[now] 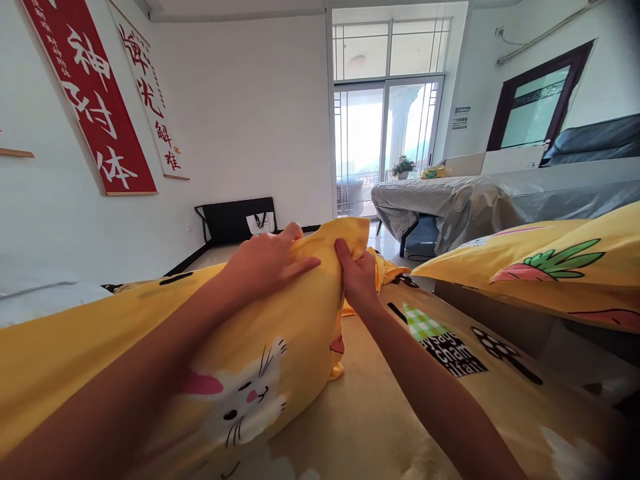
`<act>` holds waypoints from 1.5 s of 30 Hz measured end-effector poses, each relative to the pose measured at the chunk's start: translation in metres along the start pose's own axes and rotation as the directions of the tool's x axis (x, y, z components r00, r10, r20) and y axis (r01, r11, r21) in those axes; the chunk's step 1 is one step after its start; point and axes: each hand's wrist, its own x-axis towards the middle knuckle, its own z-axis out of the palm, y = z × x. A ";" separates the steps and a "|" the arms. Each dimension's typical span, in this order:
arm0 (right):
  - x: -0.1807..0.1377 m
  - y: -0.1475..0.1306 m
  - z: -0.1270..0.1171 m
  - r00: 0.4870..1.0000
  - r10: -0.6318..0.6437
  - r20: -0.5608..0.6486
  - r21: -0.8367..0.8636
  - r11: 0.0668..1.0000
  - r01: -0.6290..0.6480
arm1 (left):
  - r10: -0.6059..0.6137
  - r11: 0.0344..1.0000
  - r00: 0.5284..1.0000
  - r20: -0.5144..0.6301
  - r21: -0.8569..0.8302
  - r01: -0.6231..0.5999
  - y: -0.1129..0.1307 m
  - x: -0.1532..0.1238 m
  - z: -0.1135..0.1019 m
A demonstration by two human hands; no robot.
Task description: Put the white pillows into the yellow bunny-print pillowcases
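Observation:
A yellow pillow point(300, 347) printed with a white rabbit face stands raised in front of me. My left hand point(273, 257) lies over its upper edge, fingers curled past the far side and thumb along the near face. At the pillow's upper right corner, my right hand point(359, 273) grips the fabric with the thumb on the near side. Folds of yellow cloth point(390, 270) bunch just behind that hand. Beneath lies a tan printed sheet point(370, 387) with a dark lettered patch. What fills the pillow is hidden.
On the right lies another yellow pillow point(545, 263) with carrot prints. Behind it stands a table point(450, 197) draped in clear plastic. A black folded piece point(235, 217) leans by the far wall, with a white bag point(261, 223) against it. Glass doors point(385, 133) are at the back.

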 end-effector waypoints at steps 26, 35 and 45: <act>-0.045 0.092 -0.041 0.932 0.062 0.357 -0.250 0.968 0.031 | -0.081 0.975 0.993 0.082 0.213 0.062 -0.055 -0.052 -0.012; -0.066 0.087 -0.053 0.947 -0.052 0.316 -0.153 0.983 0.104 | -0.075 0.959 0.995 0.059 0.279 0.056 -0.058 -0.052 0.000; -0.045 0.087 -0.063 0.936 0.052 0.348 -0.086 0.996 -0.024 | -0.128 0.967 0.991 0.045 0.229 0.115 -0.071 -0.046 0.002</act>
